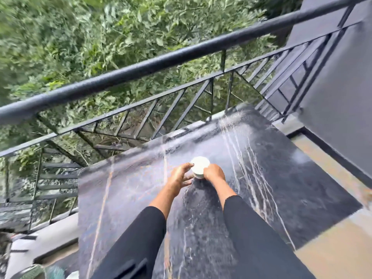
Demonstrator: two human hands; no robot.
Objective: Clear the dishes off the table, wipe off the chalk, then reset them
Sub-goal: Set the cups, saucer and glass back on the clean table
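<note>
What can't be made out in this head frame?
Head view:
white cup lower wall and base: covered by left hand and right hand.
Cup contents: inside washed out white.
Left hand's grip: fingers blurred, hold or touch unclear.
white streaks on marble table: chalk or veins, motion blur.
corner items, bottom-left: blurred, cut by edge.

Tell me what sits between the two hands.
Head view: a white cup stands on the marble table between the left hand and the right hand, and both hands touch its sides.

Left hand (179,178) fingers spread, right hand (214,173) curled, both stretched forward
</note>
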